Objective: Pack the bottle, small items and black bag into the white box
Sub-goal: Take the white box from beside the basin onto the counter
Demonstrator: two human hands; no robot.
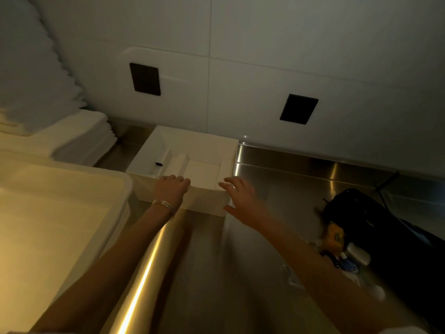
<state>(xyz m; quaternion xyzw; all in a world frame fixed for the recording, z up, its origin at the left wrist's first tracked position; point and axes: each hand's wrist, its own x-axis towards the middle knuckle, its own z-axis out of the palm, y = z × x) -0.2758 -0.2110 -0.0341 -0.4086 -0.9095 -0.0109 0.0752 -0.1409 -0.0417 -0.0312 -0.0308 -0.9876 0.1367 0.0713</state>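
The white box (207,201) stands open on the steel bench (301,179), its far side close to the wall (265,44), and inside it a white insert forms a square recess towards its right half and a narrower channel on its left, where a small black mark shows. The left hand (172,186) is on the near wall of the box, left of its middle, with its fingers (185,182) curled over the rim and holding it; thin bracelets (163,204) circle the wrist just short of the box. The right hand (240,198) is at the near right corner of the box, holding nothing, its fingers (228,183) spread and relaxed above the rim and the thumb out by the corner; it is blurred, so whether it touches the box cannot be told. To the right of the box, well apart from it, lies the black bag (375,225), and against the bag's near left side sits a heap of small items (342,251), among them a yellow piece, a white rounded container and something blue, too dim to name. To the left of the box, near it, stands a large pale tub (60,213), and beyond that a stack of white sheets (79,133). Above the box the wall carries two black rectangles (145,79)
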